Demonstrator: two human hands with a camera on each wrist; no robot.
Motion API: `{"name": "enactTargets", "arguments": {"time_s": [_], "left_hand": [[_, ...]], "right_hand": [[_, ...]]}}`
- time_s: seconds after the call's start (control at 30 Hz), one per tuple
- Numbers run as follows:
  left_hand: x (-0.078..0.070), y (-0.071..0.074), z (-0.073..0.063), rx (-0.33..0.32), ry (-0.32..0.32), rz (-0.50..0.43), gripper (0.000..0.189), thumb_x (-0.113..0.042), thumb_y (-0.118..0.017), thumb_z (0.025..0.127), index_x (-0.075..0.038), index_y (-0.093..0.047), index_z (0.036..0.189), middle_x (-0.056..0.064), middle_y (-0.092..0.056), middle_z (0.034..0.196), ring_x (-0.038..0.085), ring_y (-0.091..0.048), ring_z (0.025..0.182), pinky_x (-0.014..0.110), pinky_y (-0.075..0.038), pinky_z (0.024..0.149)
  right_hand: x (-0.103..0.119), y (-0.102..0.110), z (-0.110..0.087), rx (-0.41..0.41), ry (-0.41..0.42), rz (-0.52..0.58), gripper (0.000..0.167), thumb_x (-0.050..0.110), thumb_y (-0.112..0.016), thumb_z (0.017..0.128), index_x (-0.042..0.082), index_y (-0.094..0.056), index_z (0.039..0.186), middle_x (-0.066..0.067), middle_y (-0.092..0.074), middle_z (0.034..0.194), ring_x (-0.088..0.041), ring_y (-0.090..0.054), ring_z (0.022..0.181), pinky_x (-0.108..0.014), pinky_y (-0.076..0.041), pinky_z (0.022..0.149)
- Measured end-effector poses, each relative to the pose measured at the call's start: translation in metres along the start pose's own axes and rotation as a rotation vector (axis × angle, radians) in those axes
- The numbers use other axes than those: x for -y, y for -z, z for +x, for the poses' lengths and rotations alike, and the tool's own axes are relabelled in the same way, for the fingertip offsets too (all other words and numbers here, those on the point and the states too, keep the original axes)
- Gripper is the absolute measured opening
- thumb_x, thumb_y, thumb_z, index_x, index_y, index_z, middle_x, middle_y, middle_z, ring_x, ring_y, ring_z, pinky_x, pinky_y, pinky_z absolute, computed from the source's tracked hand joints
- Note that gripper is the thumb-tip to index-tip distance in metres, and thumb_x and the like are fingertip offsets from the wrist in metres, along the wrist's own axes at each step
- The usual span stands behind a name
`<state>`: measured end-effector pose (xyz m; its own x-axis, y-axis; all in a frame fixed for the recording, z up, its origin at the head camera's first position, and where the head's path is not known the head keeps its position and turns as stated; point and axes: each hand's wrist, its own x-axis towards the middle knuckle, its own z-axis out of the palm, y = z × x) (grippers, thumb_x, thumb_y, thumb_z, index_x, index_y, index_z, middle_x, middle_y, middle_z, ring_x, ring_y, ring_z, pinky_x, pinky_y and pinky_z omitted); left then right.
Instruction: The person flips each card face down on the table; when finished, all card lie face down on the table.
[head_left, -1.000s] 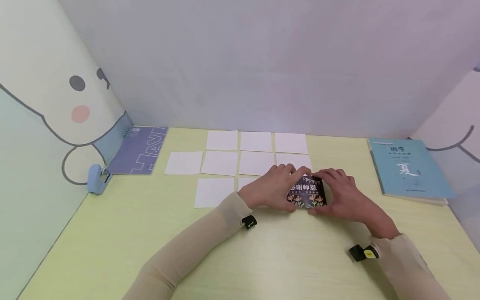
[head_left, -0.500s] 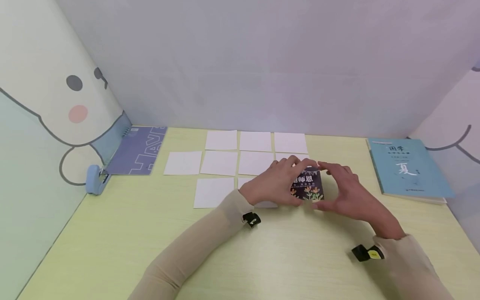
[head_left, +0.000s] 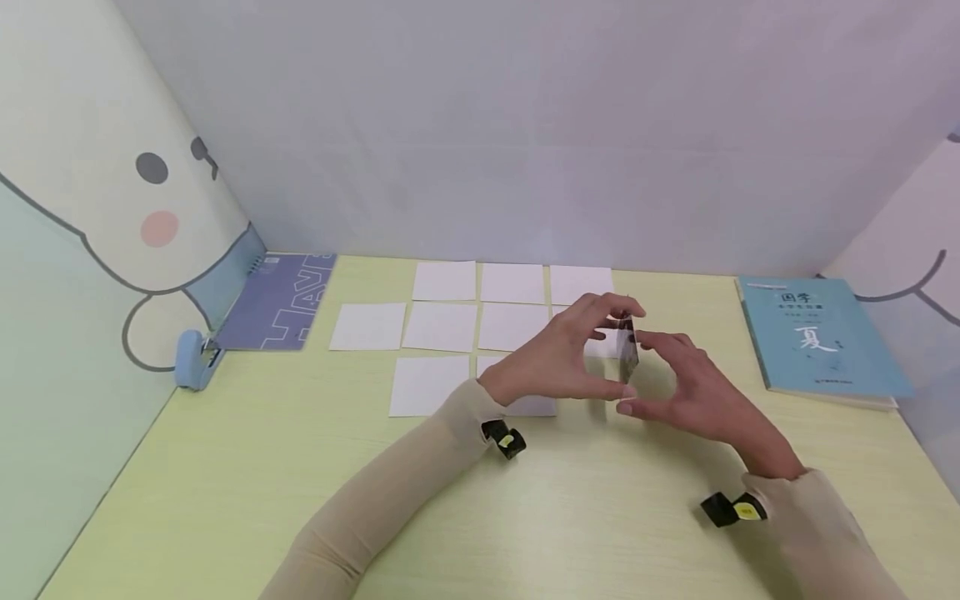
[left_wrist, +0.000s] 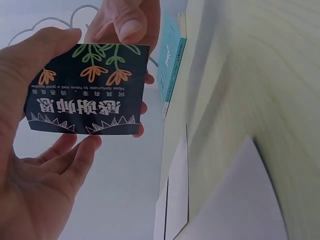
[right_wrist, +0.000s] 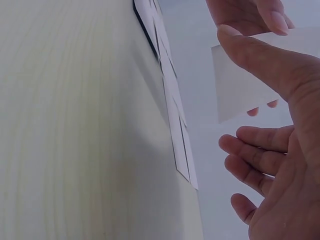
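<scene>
A small dark card (left_wrist: 85,90) with white Chinese lettering and orange flowers stands on edge above the table, nearly edge-on in the head view. My left hand (head_left: 558,358) grips it by two opposite edges, thumb on one and fingers on the other. The card's plain white back (right_wrist: 240,75) faces my right hand (head_left: 693,387). That hand is beside the card, fingers loosely bent and apart from it, its thumb overlapping the card in the right wrist view. Just left of the hands lie white cards (head_left: 438,325) in rows, some partly hidden by my left hand.
At the back left lies a purple spiral notebook (head_left: 277,304), with a light blue stapler-like object (head_left: 195,358) at its front corner. A blue book (head_left: 821,337) lies at the right. A pale wall (head_left: 480,150) closes off the table's back.
The dark card was face up between both hands. It has since been raised and turned on edge, its printed face toward the left, and my right fingers have come off it.
</scene>
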<state>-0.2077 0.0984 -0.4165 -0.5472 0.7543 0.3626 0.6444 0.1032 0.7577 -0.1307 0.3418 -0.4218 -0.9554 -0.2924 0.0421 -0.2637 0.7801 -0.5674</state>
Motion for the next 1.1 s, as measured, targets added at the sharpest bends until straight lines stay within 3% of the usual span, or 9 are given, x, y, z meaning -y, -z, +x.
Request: {"name": "enactTargets", "arguments": {"time_s": [0.13,0.4,0.6,0.7,0.83,0.97,1.1], "left_hand": [[0.002,0.001,0.002,-0.022,-0.037,-0.041,0.085,-0.025,-0.094,0.082,-0.023,-0.043,0.150,-0.003,-0.054,0.141,0.015,-0.059,0.134,0.021,-0.048,0.115],[-0.001,0.000,0.004,-0.018,-0.046,-0.058,0.084,-0.026,-0.094,0.082,-0.020,-0.043,0.148,0.001,-0.052,0.144,0.011,-0.064,0.133,0.023,-0.048,0.117],[-0.001,0.011,-0.002,-0.030,-0.056,-0.032,0.065,-0.027,-0.091,0.084,-0.012,-0.053,0.134,0.001,-0.052,0.137,0.011,-0.058,0.130,0.021,-0.048,0.115],[-0.001,0.019,-0.007,0.011,-0.022,0.062,0.064,-0.031,-0.090,0.084,-0.011,-0.055,0.133,0.001,-0.054,0.138,0.013,-0.054,0.129,0.024,-0.047,0.115],[0.003,0.024,-0.016,0.127,0.075,0.245,0.077,-0.037,-0.090,0.083,-0.017,-0.050,0.145,0.002,-0.054,0.144,0.015,-0.053,0.133,0.032,-0.046,0.115],[0.006,0.020,-0.024,0.252,0.175,0.433,0.086,-0.044,-0.087,0.084,-0.027,-0.039,0.154,0.002,-0.056,0.140,0.021,-0.054,0.129,0.043,-0.045,0.114],[0.009,0.011,-0.028,0.305,0.232,0.538,0.089,-0.047,-0.086,0.083,-0.032,-0.035,0.155,0.001,-0.059,0.136,0.024,-0.052,0.131,0.047,-0.041,0.114]], "right_hand": [[0.001,0.000,-0.001,-0.007,-0.016,0.019,0.092,0.040,-0.092,0.084,0.009,-0.047,0.158,-0.019,-0.053,0.156,-0.043,-0.046,0.140,-0.073,-0.044,0.105],[-0.001,-0.005,-0.003,-0.023,0.002,0.079,0.087,0.036,-0.093,0.084,0.018,-0.049,0.157,-0.011,-0.055,0.153,-0.037,-0.048,0.138,-0.067,-0.044,0.104],[-0.002,-0.004,-0.002,-0.028,0.019,0.039,0.084,0.040,-0.095,0.081,0.023,-0.053,0.153,-0.007,-0.056,0.152,-0.034,-0.050,0.134,-0.067,-0.047,0.101],[-0.005,-0.004,-0.002,-0.033,0.034,0.007,0.084,0.040,-0.097,0.078,0.022,-0.056,0.149,-0.008,-0.057,0.151,-0.034,-0.049,0.134,-0.067,-0.048,0.100],[-0.011,-0.005,-0.003,-0.018,0.035,-0.031,0.085,0.042,-0.100,0.074,0.016,-0.060,0.144,-0.013,-0.057,0.150,-0.036,-0.048,0.135,-0.065,-0.045,0.102],[-0.016,-0.008,-0.001,0.023,0.043,-0.075,0.088,0.047,-0.099,0.071,0.012,-0.062,0.143,-0.016,-0.057,0.147,-0.039,-0.048,0.134,-0.060,-0.037,0.103],[-0.019,-0.009,0.000,0.058,0.058,-0.114,0.089,0.052,-0.098,0.071,0.012,-0.064,0.143,-0.018,-0.059,0.146,-0.040,-0.049,0.133,-0.059,-0.034,0.102]]}}
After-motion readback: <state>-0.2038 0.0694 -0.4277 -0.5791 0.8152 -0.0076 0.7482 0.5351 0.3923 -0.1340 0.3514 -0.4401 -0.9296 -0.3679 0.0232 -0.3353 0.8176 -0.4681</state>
